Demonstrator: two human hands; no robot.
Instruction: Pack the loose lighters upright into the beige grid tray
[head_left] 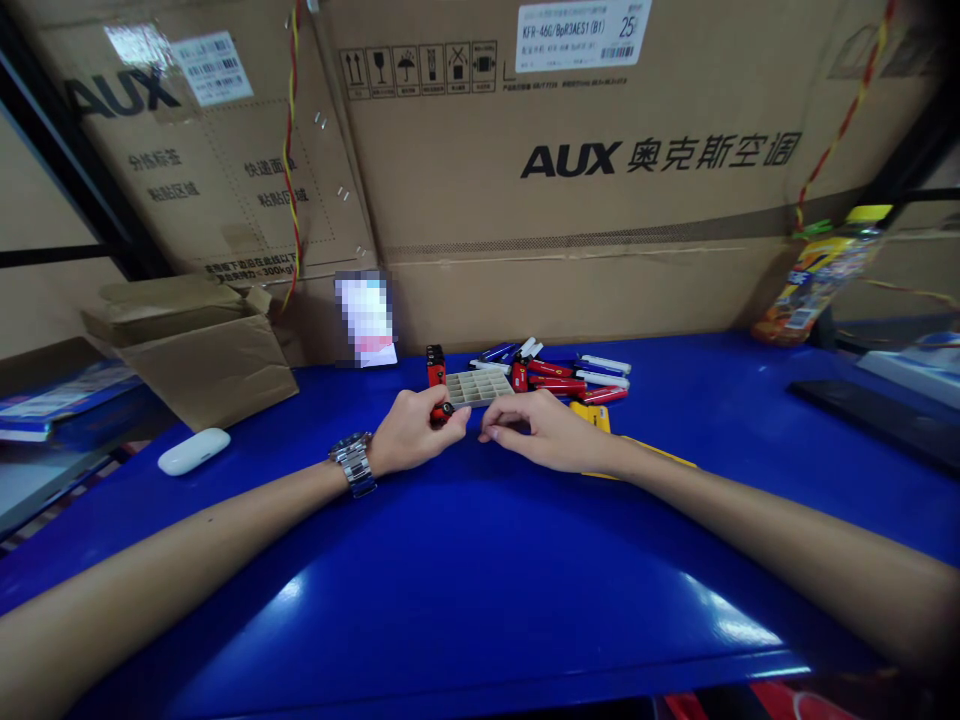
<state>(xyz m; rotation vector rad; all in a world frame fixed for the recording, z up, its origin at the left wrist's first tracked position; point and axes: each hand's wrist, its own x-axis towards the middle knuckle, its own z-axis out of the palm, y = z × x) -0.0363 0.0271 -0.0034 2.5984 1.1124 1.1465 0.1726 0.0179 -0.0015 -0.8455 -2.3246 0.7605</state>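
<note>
My left hand, with a metal watch at the wrist, is closed around a small red lighter with a black top. My right hand is curled just to its right, fingertips drawn together; anything between them is too small or hidden. Behind both hands lies a pale tray divided into small compartments. Several red lighters with black tops stand at its left end. A loose pile of red, blue and white stick-shaped pieces spreads to its right.
Beside my right wrist lies a yellow object, partly covered. A lit phone leans against large cartons at the back. An open cardboard box and white case are left; a bottle and dark slab right.
</note>
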